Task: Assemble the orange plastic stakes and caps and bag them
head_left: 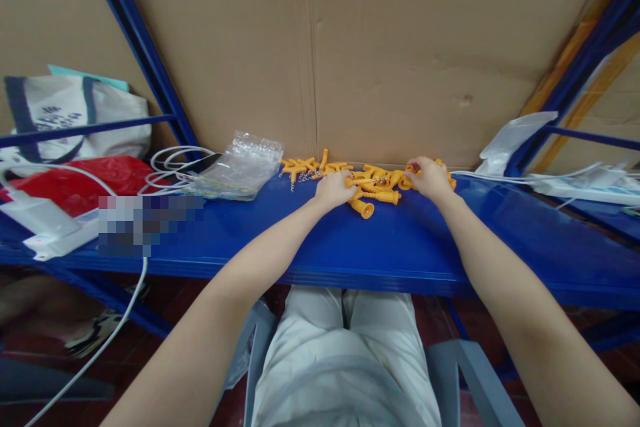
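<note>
A pile of yellow plastic parts (383, 195) lies on the blue tabletop between my hands, with flared, hollow sleeves and ribbed shafts among them. To its left are several yellow T-handled corkscrews (300, 167) with bare metal spirals. My left hand (334, 190) is closed at the pile's left side, its fingers around a yellow corkscrew (350, 182) whose spiral seems to point right. At the right side, my right hand (431, 177) pinches a yellow plastic sleeve (413, 169). Its fingers partly cover that piece. One flared sleeve (364, 209) lies nearest me.
Clear plastic bags (245, 167) and coiled white cables (173, 170) lie left on the blue table (380, 250). Farther left are a white power strip (65, 233), a red bag (100, 180) and a canvas bag (110, 113). Cardboard (390, 67) stands behind. Blue posts flank both sides.
</note>
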Motion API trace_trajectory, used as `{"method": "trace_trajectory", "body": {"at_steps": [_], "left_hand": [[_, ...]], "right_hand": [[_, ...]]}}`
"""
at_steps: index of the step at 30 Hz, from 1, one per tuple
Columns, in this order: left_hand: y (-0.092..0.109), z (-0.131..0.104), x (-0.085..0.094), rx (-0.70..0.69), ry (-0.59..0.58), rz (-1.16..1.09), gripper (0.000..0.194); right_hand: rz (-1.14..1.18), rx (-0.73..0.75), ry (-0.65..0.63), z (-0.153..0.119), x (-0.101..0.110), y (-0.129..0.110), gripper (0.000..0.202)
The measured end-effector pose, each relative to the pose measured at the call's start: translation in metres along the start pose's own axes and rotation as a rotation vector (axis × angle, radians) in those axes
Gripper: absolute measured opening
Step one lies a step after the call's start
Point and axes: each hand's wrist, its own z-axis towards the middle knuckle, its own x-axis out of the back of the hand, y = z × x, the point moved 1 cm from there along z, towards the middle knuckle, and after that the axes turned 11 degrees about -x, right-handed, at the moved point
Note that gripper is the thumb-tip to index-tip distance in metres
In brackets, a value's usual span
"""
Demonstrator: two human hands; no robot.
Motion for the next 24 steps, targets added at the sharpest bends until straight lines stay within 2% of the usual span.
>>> {"method": "trace_trajectory", "body": {"at_steps": [9, 17, 24], "left_hand": [[0.002, 0.000, 0.002, -0.005, -0.013, 0.007, 0.039], [0.003, -0.001, 0.003, 0.002, -0.023, 0.013, 0.037], [0.003, 0.000, 0.003, 0.022, -0.038, -0.013, 0.037]], "right_hand": [[0.094, -0.076, 0.043, 0.003, -0.006, 0.011, 0.018], [0.063, -0.192, 0.030, 0.006, 0.011, 0.019, 0.025], [-0.071, -0.267, -0.163, 0.005, 0.014, 0.024, 0.021]]}}
